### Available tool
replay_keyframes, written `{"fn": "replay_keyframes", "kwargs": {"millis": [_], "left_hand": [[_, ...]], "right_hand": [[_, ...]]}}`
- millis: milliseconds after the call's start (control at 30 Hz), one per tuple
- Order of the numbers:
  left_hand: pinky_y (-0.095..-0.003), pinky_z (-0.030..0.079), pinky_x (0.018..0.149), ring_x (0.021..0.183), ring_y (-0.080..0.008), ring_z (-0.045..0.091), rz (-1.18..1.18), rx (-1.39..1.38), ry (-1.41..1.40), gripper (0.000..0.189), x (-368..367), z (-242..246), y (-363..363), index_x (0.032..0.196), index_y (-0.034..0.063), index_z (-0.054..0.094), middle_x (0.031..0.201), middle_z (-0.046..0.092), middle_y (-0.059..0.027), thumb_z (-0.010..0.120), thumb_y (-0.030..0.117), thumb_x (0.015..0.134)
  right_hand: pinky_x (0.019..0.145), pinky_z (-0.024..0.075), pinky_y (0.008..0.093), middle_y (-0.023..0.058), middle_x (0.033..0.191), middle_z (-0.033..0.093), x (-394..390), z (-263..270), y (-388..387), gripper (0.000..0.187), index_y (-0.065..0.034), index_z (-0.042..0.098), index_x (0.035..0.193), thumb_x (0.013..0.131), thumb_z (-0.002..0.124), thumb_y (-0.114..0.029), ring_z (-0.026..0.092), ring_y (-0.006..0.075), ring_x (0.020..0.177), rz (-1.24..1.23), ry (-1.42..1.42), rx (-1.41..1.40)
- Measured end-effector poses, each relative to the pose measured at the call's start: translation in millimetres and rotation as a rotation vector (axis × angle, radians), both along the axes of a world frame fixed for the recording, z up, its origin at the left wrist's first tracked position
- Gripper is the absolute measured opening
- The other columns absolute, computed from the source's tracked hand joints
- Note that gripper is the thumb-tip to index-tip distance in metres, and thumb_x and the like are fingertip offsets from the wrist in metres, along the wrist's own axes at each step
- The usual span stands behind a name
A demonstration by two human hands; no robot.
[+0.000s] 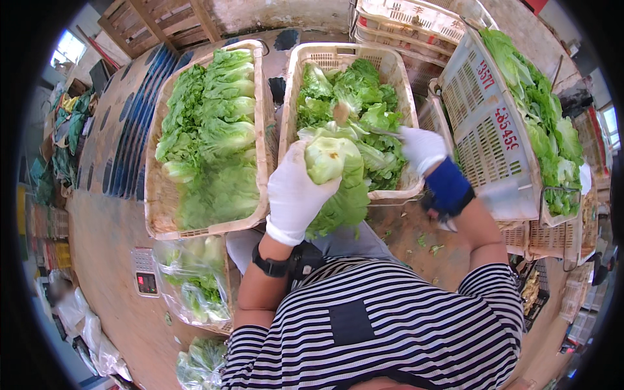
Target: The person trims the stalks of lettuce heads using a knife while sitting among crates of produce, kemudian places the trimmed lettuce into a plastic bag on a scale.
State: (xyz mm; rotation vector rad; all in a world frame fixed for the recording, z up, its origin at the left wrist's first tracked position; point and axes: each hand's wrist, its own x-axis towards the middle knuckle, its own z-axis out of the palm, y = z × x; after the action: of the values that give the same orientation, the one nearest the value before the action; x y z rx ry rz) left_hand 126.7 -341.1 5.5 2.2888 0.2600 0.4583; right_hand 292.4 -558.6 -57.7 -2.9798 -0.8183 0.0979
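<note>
My left hand (302,192), in a white glove, grips a head of leafy lettuce (325,158) with its pale cut base turned up. White-gloved too, my right hand (425,148) is closed around a knife (382,130); its thin blade points left toward the lettuce, and its handle is hidden. A blurred brownish piece (342,113) shows just beyond the head. Both hands are over the near part of a plastic crate (288,97) of loose lettuce (375,112). To the left, another crate (151,195) holds lettuce heads (226,122) laid in rows.
A tilted crate (482,131) full of lettuce stands at right, before stacked crates (404,34). Bagged lettuce (195,282) and a scale with a lit display (146,282) are at lower left. Blue-edged boards (129,126) lean further back. Leaf scraps (435,249) litter the floor.
</note>
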Motion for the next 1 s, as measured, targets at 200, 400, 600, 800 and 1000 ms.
{"fn": "replay_keyframes", "kwargs": {"millis": [200,400,600,800,1000], "left_hand": [[-0.0349,0.043,0.088,0.103,-0.0286,0.052,-0.107,0.074,-0.341,0.071,11,7,12,0.121,0.0066,0.047,0.114,0.051,-0.0133,0.076,0.012,0.057],[-0.0347,0.036,0.095,0.109,-0.0233,0.045,-0.39,-0.057,-0.172,0.075,30,1,8,0.126,0.0057,0.045,0.116,0.048,-0.0114,0.074,0.008,0.057],[-0.0298,0.037,0.097,0.113,-0.018,0.048,-0.487,-1.148,-0.033,0.058,35,-44,3,0.13,0.0001,0.04,0.123,0.05,-0.0081,0.063,0.014,0.078],[-0.0283,0.045,0.085,0.097,-0.0151,0.056,-0.267,-1.371,0.004,0.028,37,-90,16,0.114,0.0017,0.052,0.107,0.059,-0.0064,0.05,0.007,0.086],[-0.0274,0.048,0.078,0.086,-0.0136,0.058,-0.006,-1.335,0.105,0.025,44,-125,22,0.109,0.0019,0.052,0.096,0.061,-0.0055,0.054,0.009,0.086]], "right_hand": [[0.059,0.045,0.0291,0.0074,0.073,0.061,-11,-33,-39,0.015,-0.0071,0.057,0.092,0.084,0.057,-0.02,0.057,0.0181,0.065,-0.158,0.349,0.721],[0.059,0.0382,0.0175,-0.0007,0.091,0.054,-49,11,21,0.031,-0.0031,0.051,0.104,0.084,0.064,-0.022,0.044,0.004,0.066,0.102,0.658,1.564],[0.07,0.0409,0.0223,-0.0033,0.085,0.052,-20,6,28,0.032,-0.0075,0.049,0.098,0.076,0.07,-0.013,0.047,0.0063,0.074,0.104,0.925,1.262],[0.065,0.0441,0.0232,-0.0008,0.075,0.053,24,-20,17,0.028,-0.006,0.054,0.094,0.081,0.065,-0.028,0.05,0.0089,0.067,0.031,0.581,1.008],[0.079,0.0485,0.0287,0.0061,0.097,0.062,-19,-85,17,0.034,-0.0025,0.054,0.111,0.091,0.051,-0.03,0.06,0.0154,0.087,-0.169,1.732,1.361]]}}
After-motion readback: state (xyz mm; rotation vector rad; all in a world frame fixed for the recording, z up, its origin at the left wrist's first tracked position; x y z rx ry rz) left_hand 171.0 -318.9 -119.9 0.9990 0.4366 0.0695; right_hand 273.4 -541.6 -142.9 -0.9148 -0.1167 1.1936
